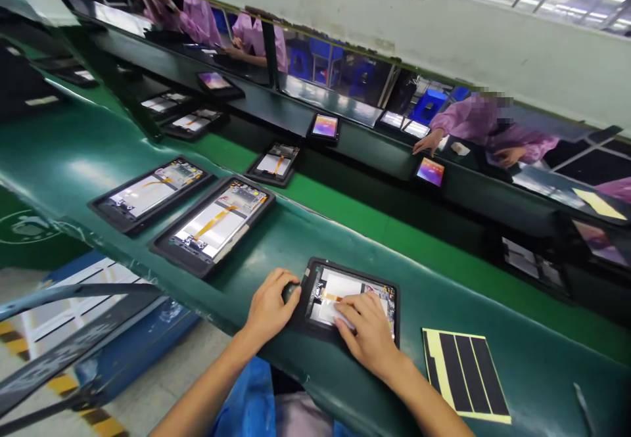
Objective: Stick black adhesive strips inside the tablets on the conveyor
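An opened tablet point(323, 312) lies in a black tray point(308, 333) on the green bench in front of me. Its white inside, circuit parts and an orange flat cable show. At the tray's left edge my left hand point(273, 303) is closed round a small dark rounded object point(290, 290), mostly covered by the fingers. My right hand point(369, 333) rests over the tablet, fingers stretched and fingertips on its white inside near the cable; the palm hides part of the circuit side. Right of the tray lies a yellow sheet with black strips point(466, 374).
Two more opened tablets point(214, 223) point(152, 194) lie in black trays on the bench at left. Beyond runs a green conveyor point(355, 210) carrying another tablet point(276, 163). Across it, a co-worker in a pink sleeve point(451, 118) reaches towards a lit tablet point(430, 171).
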### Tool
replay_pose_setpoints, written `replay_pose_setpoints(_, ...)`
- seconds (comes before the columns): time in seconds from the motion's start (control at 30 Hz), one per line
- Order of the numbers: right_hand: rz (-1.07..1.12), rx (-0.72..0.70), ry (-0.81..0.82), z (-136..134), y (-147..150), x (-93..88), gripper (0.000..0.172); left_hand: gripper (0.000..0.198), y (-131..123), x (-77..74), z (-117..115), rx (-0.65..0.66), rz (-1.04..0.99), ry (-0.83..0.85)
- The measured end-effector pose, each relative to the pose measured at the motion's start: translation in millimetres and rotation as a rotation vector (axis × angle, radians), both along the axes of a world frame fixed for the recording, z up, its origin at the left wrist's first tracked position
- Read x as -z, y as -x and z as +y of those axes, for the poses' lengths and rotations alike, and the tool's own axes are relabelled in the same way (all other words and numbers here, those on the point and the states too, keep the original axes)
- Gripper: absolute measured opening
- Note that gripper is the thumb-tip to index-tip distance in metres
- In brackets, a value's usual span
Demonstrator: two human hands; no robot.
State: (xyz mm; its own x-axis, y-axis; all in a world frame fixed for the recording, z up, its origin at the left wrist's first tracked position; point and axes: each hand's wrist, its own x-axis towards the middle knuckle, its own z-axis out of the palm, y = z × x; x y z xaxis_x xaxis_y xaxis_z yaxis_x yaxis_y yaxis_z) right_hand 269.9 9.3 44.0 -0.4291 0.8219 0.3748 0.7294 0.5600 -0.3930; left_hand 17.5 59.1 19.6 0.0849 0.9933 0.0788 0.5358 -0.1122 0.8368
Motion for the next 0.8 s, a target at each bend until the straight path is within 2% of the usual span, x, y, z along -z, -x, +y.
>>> replay_pose_setpoints(0.27,-0.317,0.010,-0.027,14.9,12.7,21.1,0.034,0.005,-32.2,-1.2,-8.6,0.119,0.313,-0.149)
replay_pose_setpoints(0.5,-0.372,0.043,-0.026,11.2,10.8,25.0,0.040,0.014,-51.1,-4.3,1.1,0.147,0.506,-0.200)
replay_pose_setpoints(0.67,-0.392,0.028,-0.018,12.2,13.6,23.0,0.042,0.015,-43.4,-1.3,2.1,0.178,0.536,-0.253)
replay_pose_setpoints(0.8,-0.389,0.033,-0.038,12.1,14.9,22.9,0.040,0.025,-26.4,0.5,-8.7,0.288,0.527,-0.327)
